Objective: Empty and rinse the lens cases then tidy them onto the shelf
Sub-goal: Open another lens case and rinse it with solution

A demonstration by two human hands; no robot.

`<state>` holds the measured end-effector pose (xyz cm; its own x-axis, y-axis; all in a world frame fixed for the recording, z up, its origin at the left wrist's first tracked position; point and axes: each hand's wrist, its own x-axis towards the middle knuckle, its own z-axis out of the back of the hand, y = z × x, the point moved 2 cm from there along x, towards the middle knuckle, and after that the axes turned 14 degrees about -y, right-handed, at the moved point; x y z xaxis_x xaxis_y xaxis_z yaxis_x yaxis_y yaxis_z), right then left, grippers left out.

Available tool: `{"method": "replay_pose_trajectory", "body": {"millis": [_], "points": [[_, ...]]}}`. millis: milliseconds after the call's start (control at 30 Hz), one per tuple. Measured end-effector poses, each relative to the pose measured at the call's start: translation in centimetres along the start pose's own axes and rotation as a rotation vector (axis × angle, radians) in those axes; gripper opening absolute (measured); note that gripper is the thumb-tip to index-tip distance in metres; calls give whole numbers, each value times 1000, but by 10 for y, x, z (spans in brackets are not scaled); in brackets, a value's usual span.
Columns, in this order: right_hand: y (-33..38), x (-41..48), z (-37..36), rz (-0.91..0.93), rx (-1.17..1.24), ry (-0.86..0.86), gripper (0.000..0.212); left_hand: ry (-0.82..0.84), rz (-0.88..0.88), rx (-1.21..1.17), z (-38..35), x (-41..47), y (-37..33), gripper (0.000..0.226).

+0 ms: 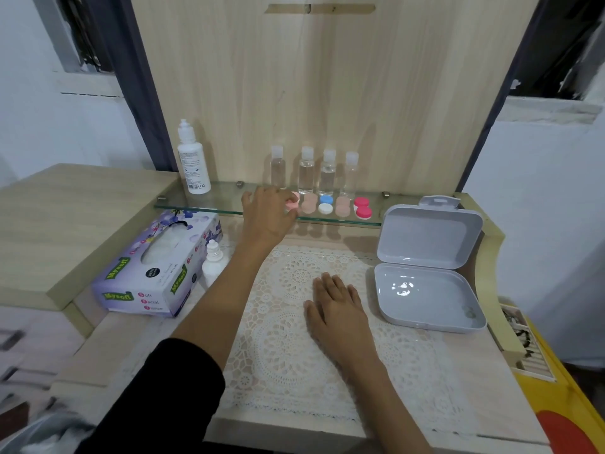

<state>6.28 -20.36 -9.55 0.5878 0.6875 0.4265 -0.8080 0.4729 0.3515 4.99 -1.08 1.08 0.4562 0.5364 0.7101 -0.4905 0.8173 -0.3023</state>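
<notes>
Glass shelf (203,199) runs across mid-frame, fixed to the pale wooden back panel (327,93) above the desk top (124,342). Five lens cases lie in a row on its front part, right of centre, caps on. From left to right: pale pink lens case (293,200), peach lens case (309,203), blue-and-white lens case (325,204), second peach lens case (342,204), hot-pink lens case (362,208). Neighbours sit close together. Left hand (266,213) reaches up from lower left onto the shelf. Its fingers are curled over the pale pink lens case, covering most of it, fingertips in contact. Whether the case is lifted off the glass cannot be told. Right hand (337,309) lies palm down on the white lace mat (278,365) at centre frame, fingers straight and slightly spread, holding nothing. Behind the cases stand four clear bottles (306,170) with pale caps, upright in a row. White solution bottle (193,165) stands upright at the shelf's left end. Below the shelf, left of the mat, lies a purple tissue box (154,273). A small white dropper bottle (213,263) stands upright just beside its right end. Right of the mat sits a grey plastic box (429,299), lid open and tilted back toward the shelf's right end. Bright glints show in its tray.
</notes>
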Motion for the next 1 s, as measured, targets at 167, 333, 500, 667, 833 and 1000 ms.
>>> {"method": "replay_pose_trajectory", "body": {"millis": [167,333,500,667,833,1000], "points": [[0,0,1,-3,12,-6,55,-28,29,25,-1,1,-2,24],[0,-1,2,-3,14,-3,55,-102,64,-30,2,0,4,17],[-1,0,1,-3,14,-4,55,-232,175,-294,22,-23,3,15],[-1,0,1,-4,40,-13,55,-120,131,-531,34,-69,0,19],[-3,0,1,-22,102,-19,55,101,83,-570,31,-111,5,24],[-4,1,5,-34,183,-30,61,292,114,-586,25,-132,17,32]]}}
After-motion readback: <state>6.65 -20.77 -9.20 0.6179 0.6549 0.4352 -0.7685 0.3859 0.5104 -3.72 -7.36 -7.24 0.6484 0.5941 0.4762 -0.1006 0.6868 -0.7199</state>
